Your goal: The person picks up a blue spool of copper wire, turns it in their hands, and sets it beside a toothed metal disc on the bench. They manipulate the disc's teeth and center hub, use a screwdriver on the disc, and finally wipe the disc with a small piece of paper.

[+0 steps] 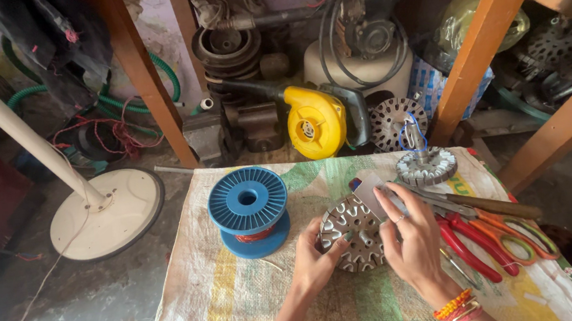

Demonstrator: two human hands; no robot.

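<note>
Woven sack [245, 306] over surface: blue spool [249, 211], slotted metal disc [355, 234], second stator [426, 165], scissors [513, 232], red pliers [470, 244].

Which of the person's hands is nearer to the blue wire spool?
Left. The left hand holds the round slotted metal core just right of the blue wire spool. The right hand is farther right, on the core's other side, beside the scissors.

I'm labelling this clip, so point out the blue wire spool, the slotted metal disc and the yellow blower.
blue wire spool [247, 198]: head view, on its top flange.
slotted metal disc [359, 234]: head view, on its slotted face between the hands.
yellow blower [315, 123]: head view, on its round housing.
</note>
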